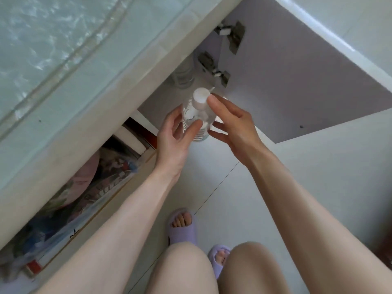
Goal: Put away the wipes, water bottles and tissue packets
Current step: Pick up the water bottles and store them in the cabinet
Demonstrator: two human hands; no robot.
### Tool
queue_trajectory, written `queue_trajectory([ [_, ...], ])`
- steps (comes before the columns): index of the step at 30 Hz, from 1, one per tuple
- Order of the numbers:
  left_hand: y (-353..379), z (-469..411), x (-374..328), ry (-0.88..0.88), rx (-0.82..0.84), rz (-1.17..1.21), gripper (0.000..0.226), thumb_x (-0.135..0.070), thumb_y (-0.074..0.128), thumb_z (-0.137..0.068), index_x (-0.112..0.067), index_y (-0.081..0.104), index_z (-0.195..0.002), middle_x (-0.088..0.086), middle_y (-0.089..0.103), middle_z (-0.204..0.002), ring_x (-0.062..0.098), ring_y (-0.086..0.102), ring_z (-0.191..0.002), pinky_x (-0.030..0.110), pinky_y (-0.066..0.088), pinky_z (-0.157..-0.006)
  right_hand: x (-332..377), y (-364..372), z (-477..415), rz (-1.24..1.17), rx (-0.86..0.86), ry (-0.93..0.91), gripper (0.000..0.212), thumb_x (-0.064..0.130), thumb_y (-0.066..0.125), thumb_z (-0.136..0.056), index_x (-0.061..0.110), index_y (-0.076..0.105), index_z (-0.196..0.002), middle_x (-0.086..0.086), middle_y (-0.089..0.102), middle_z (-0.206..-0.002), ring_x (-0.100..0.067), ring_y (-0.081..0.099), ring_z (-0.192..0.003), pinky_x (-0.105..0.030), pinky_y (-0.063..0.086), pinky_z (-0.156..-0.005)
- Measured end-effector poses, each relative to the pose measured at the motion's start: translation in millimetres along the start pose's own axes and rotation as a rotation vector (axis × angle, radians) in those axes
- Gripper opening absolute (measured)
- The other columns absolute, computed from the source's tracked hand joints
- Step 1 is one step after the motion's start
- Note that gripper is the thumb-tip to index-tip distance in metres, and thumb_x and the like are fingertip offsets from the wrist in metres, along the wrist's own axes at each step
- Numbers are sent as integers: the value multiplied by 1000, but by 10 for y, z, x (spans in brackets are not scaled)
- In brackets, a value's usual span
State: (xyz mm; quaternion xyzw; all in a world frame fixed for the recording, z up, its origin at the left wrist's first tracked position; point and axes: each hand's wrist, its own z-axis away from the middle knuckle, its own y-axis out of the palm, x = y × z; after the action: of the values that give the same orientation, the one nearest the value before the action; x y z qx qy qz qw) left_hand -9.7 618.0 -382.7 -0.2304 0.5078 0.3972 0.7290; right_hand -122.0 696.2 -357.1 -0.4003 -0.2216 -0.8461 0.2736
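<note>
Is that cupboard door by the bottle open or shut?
Open. The cupboard door is swung out, showing its inner face and two hinges; the left hand holds the water bottle before the opening.

One clear water bottle [198, 119] at centre frame, and a blurred second bottle [182, 76] above it. Two hands: left hand [174, 136], right hand [231, 126]. Two hinges: upper hinge [231, 36], lower hinge [214, 68]. Two purple slippers: left slipper [182, 228], right slipper [219, 259].
</note>
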Motion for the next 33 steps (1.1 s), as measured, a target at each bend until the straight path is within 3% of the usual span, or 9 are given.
queue_trajectory([
  [8,44,-360,267,158,-89,50,38,-21,63,-89,-23,52,-125,-5,64,-124,8,60,-116,31,47,-101,-18,94,-512,119,88,-105,41,48,69,-83,30,66,-120,7,71,-113,-14,67,-104,-30,56,-88],
  [13,35,-550,362,197,-115,103,35,-17,60,-93,-32,50,-123,1,57,-134,11,54,-124,41,40,-111,-32,161,-718,159,120,-147,38,50,70,-80,31,68,-113,9,72,-108,-14,68,-102,-29,57,-83],
  [16,9,-625,382,201,-97,101,47,-23,61,-92,-19,46,-137,4,55,-139,15,52,-128,43,39,-111,-9,189,-792,169,128,-170,30,51,72,-78,33,69,-103,9,73,-104,-12,69,-98,-25,58,-74],
  [18,-9,-665,403,221,-112,89,52,-28,62,-91,-20,44,-139,2,55,-139,14,52,-127,42,40,-110,-7,209,-836,182,136,-178,25,53,73,-76,37,68,-94,11,73,-99,-11,69,-95,-25,58,-72],
  [23,-20,-769,468,281,-120,30,59,-40,57,-90,-26,38,-144,0,50,-143,17,49,-131,41,42,-108,-24,250,-951,196,145,-187,32,60,72,-73,39,62,-95,9,69,-109,-16,65,-104,-33,57,-83],
  [27,4,-802,495,304,-150,18,59,-43,56,-91,-27,37,-144,-1,49,-144,15,49,-130,35,45,-105,-53,240,-998,198,169,-210,31,61,70,-74,40,61,-95,14,67,-103,-11,65,-99,-27,57,-78],
  [31,69,-749,565,245,-134,17,69,-44,54,-92,-28,20,-150,-3,40,-150,7,45,-130,22,41,-104,-138,131,-1012,186,161,-194,25,58,67,-79,38,63,-93,10,69,-105,-15,65,-102,-31,56,-85],
  [33,93,-695,627,184,-130,11,74,-47,54,-93,-30,12,-152,-5,33,-154,4,39,-134,24,35,-108,-227,57,-1032,210,142,-154,25,56,65,-82,35,61,-95,6,66,-110,-20,62,-106,-37,53,-93],
])
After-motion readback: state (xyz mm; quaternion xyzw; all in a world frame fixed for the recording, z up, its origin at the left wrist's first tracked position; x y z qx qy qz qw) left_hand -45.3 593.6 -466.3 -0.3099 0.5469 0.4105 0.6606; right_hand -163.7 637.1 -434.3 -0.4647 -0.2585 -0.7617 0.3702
